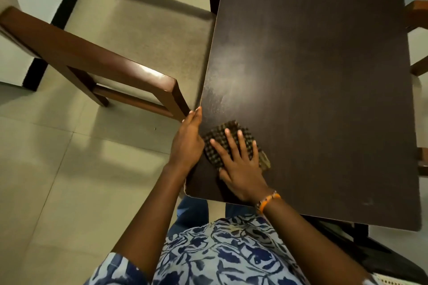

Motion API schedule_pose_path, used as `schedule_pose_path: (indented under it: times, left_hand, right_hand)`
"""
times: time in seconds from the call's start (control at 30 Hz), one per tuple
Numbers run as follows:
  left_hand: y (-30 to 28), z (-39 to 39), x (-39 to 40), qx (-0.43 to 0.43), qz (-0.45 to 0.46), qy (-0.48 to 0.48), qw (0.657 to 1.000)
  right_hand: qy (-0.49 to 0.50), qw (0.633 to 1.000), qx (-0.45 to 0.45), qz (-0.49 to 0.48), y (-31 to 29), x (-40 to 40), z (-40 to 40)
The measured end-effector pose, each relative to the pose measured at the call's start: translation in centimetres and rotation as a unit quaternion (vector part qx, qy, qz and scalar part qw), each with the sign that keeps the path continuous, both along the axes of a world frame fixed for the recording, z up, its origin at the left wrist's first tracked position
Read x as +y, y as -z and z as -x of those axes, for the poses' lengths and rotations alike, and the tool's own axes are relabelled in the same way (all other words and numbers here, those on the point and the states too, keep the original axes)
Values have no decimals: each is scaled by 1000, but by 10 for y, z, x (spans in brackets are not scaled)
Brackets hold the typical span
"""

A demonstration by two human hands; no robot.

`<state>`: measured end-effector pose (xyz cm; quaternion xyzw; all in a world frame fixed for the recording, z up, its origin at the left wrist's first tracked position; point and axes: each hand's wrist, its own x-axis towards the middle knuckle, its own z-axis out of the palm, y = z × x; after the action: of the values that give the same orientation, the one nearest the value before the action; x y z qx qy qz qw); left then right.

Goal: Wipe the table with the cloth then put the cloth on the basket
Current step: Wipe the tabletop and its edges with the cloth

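Observation:
A dark brown table [312,76] fills the right half of the view. A dark checked cloth [225,133] lies flat on it near the near-left corner. My right hand [238,164] presses down on the cloth with fingers spread, an orange bracelet at the wrist. My left hand [187,141] is cupped against the table's left edge, right beside the cloth, fingers together along the rim. The basket is mostly out of view; only a pale woven edge [391,281] shows at the bottom right and I cannot tell if it is the basket.
A wooden chair [97,65] with a beige seat stands left of the table, its back close to my left hand. More chair parts [416,16] show at the table's right side. The floor [58,180] is pale tile. A dark object [370,252] sits under the near table edge.

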<state>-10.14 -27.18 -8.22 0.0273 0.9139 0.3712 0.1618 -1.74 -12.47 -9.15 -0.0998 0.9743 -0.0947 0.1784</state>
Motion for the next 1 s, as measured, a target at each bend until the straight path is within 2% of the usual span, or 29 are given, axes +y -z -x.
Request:
schedule_pose_path:
  times: [0.23, 0.37, 0.47, 0.57, 0.63, 0.73, 0.83, 0.9, 1.0]
  left_hand:
    - [4, -4, -5, -22, -46, -42, 998]
    - [6, -19, -15, -48, -38, -53, 997]
    - [5, -32, -24, -84, -103, -129, 983]
    - [1, -37, -33, -165, -217, -268, 924]
    - [2, -37, -39, -188, -243, -315, 898]
    - [-3, -35, -43, -208, -220, -289, 908]
    - [-10, -35, -37, -216, -193, -210, 934]
    - [-11, -35, -34, -215, -183, -183, 942]
    - [-14, -37, -30, -214, -166, -165, 948]
  right_hand:
    - [67, 997, -37, 14, -4, -15, 160]
    - [72, 996, -60, 12, -7, -18, 205]
    - [70, 997, -40, 7, -9, -25, 192]
    - [36, 999, -28, 8, -10, -37, 140]
    - [-7, 1000, -17, 24, -6, -42, 88]
    - [-77, 996, 30, 42, 6, -39, 23]
    - [-99, 994, 25, 34, 11, -24, 7]
    - [-90, 995, 23, 29, 8, -14, 11]
    - [-6, 1000, 23, 15, 3, 17, 14]
